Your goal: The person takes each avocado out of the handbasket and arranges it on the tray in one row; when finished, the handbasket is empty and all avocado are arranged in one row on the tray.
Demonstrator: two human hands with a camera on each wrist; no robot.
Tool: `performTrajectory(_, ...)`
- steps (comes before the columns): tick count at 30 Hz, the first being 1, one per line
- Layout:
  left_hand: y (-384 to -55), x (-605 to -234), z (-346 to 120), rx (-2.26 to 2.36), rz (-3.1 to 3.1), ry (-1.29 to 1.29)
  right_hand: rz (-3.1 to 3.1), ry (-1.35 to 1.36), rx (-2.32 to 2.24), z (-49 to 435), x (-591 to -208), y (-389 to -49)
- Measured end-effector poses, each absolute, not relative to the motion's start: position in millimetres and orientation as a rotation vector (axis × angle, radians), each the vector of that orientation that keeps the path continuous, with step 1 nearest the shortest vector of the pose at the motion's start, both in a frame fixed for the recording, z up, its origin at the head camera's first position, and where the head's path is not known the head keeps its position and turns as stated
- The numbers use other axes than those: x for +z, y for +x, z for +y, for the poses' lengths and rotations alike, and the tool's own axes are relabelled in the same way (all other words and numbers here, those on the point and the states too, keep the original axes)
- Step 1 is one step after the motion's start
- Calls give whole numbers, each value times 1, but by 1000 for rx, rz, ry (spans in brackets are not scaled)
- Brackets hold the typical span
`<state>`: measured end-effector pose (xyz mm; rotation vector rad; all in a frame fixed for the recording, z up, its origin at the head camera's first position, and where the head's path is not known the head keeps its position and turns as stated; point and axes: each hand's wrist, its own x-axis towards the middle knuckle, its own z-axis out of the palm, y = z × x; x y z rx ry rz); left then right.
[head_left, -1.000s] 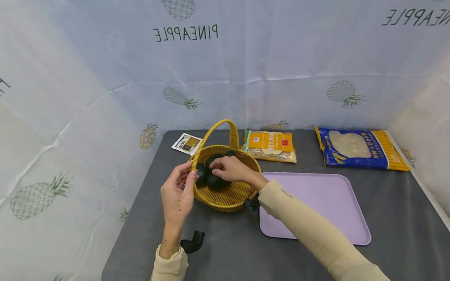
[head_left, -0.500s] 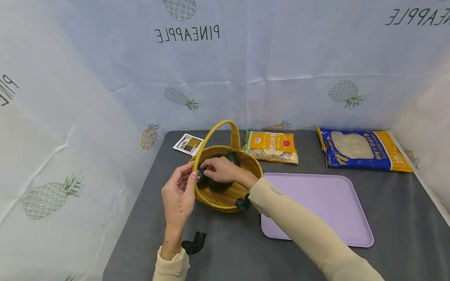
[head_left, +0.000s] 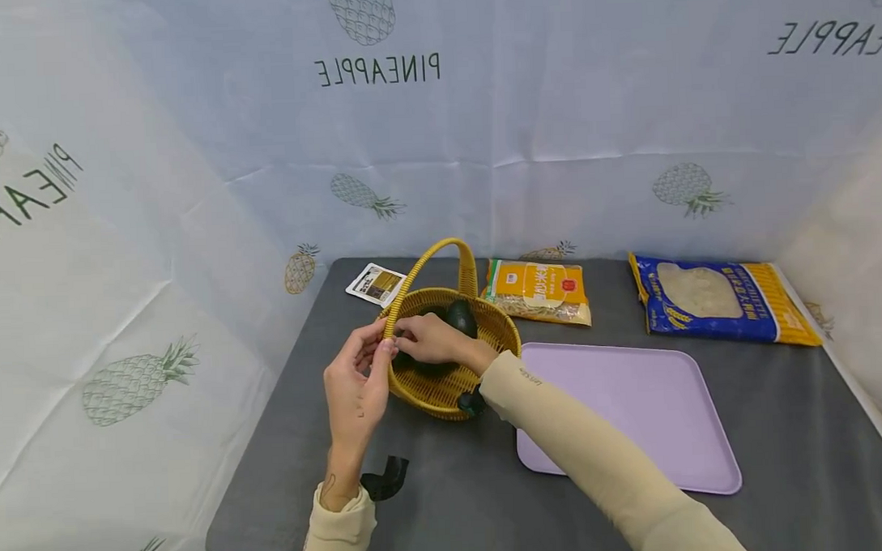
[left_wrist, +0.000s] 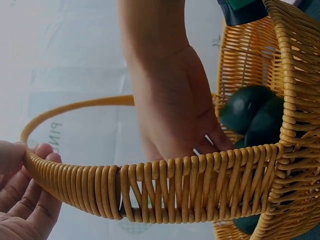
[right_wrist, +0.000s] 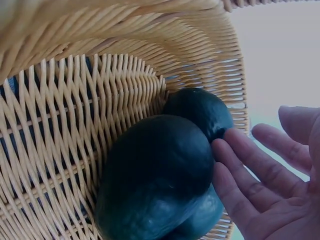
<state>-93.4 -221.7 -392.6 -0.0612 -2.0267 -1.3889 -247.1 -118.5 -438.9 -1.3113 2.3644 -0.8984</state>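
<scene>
A yellow woven basket (head_left: 434, 405) with a tall handle (head_left: 467, 270) stands on the table, holding dark green avocados. My left hand (head_left: 357, 388) pinches the near-left part of the handle between thumb and fingers. Inside the basket, my right hand (head_left: 438, 340) reaches among the avocados; one avocado (head_left: 462, 317) lies just behind it. In the right wrist view, its loosely extended fingertips touch or nearly touch the avocados. That view shows a large avocado (right_wrist: 160, 170) in front, a second avocado (right_wrist: 197, 112) behind it, and a third avocado (right_wrist: 200, 215) partly hidden beneath.
To the right of the basket lies a lilac tray (head_left: 628, 407), partly under my right sleeve. At the back are a small white packet (head_left: 376, 284), an orange food bag (head_left: 538, 290) and a blue-yellow bag (head_left: 719, 300). A patterned cloth (head_left: 552, 101) hangs behind the grey table (head_left: 287, 475).
My right hand has moved left inside the basket, toward the handle's near-left end. An avocado behind it has come into clearer view. My left hand keeps its hold on the handle.
</scene>
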Motion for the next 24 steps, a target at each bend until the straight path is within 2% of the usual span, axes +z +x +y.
performTrajectory(15, -94, -392, -221, -1355, -2025, -71, 2351, -1396, -875, -115, -433, -244)
performTrajectory(24, -94, -392, -221, -1356, -2032, -74, 2386, -1315, -850, -102, -427, -249)
